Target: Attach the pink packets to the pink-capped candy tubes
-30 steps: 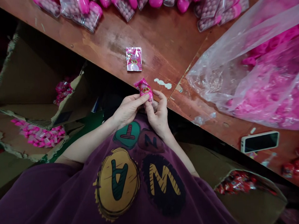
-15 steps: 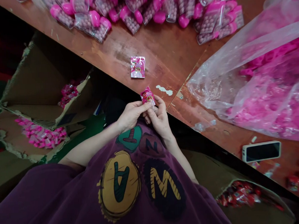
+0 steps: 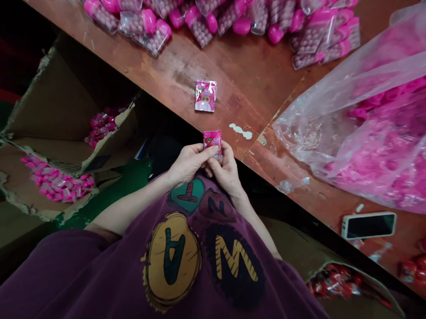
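Pink sachet (image 3: 212,139) held in both hands, on the person's side of a loose packet (image 3: 206,96) that lies flat on the desk (image 3: 158,72); thumb of the left hand (image 3: 186,164) presses its lower face, fingers of the right hand (image 3: 228,172) pinch near its lower right corner, both gripping. Glossy film suggests a light, pliant, rather slippery thing, apt to crease if squeezed; best held low by the side edges. Pink-capped bottles (image 3: 199,29) heaped beyond the loose packet.
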The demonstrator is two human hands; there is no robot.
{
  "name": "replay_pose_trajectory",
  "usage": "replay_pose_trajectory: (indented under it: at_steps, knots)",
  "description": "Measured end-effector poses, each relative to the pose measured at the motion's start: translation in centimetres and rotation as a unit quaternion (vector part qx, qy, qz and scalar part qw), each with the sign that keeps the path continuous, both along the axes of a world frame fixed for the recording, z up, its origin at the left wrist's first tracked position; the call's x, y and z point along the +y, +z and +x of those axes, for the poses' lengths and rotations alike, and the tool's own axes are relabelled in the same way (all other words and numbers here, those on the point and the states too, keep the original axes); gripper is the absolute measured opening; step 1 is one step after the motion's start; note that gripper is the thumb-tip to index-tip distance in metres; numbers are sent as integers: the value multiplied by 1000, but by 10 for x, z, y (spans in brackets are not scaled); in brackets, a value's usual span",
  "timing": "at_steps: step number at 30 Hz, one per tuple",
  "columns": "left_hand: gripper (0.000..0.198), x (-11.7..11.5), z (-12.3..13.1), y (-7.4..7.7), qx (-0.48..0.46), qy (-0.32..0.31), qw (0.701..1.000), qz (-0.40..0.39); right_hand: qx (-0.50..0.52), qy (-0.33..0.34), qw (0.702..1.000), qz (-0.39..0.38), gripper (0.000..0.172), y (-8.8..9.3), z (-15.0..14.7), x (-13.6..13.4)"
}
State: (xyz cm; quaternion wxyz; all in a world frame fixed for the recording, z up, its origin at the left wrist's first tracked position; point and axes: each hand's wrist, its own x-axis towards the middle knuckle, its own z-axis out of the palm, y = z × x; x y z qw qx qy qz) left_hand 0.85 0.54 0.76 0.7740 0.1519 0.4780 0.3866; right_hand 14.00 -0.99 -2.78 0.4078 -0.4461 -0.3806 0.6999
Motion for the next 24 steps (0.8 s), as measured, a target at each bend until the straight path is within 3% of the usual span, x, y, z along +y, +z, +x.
replay_pose_trajectory:
  at_steps: [6,11,17,21,24]
  knots:
    - [44,4,-11,-2,-23,25,999,-4,8,26,999,-20,68,0,-7,10]
    - [45,13,-28,5,-9,72,997,5,-4,57,998,-12,64,6,-25,28]
    - [42,20,-62,6,-17,162,987,-10,-66,178,981,46,62,1,-62,55]
    - [38,23,-117,-3,42,251,967,2,-223,222,928,200,64,15,-63,77]
    - [46,23,-168,-8,96,403,910,-6,-415,144,838,323,51,32,-42,100]
